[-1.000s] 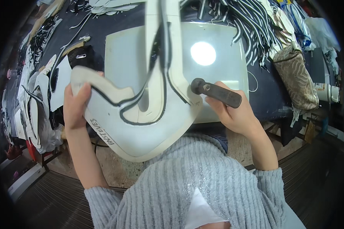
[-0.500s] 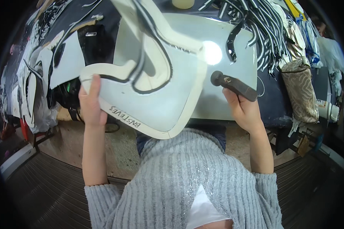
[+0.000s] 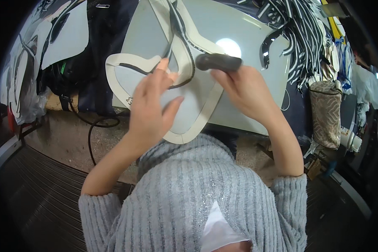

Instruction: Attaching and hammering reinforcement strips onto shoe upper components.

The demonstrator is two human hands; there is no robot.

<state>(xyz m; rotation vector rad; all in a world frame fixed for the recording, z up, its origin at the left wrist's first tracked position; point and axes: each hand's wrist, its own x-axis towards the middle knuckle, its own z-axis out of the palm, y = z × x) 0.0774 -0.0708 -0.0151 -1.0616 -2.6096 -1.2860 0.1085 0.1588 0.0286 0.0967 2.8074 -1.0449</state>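
Note:
A flat white and cream shaped panel (image 3: 193, 126) lies on the pale board, its near corner reaching over the board's front edge. A narrow black strip (image 3: 190, 69) follows the curved inner edge of the panel, and a loose part of it stands up toward the far side. Over the panel, my left hand (image 3: 149, 101) has its fingers stretched to the strip and its thumb apart. My right hand (image 3: 250, 94) is wrapped round a dark hammer (image 3: 218, 63), its head just above the panel's right part; the grip is mostly hidden by the hand.
Underneath lies a pale glossy board (image 3: 256, 113) with a bright light reflection. A short black curved strip (image 3: 265, 52) rests on its right side. Bundled black and white strips (image 3: 300, 42), a patterned pouch (image 3: 325, 113) and a white bottle (image 3: 352, 140) are at right; white cut pieces (image 3: 69, 38) lie left.
The panel has been lowered onto the board. My left hand has let go of its left edge and moved right, onto the strip. My right hand has brought the hammer left, over the panel.

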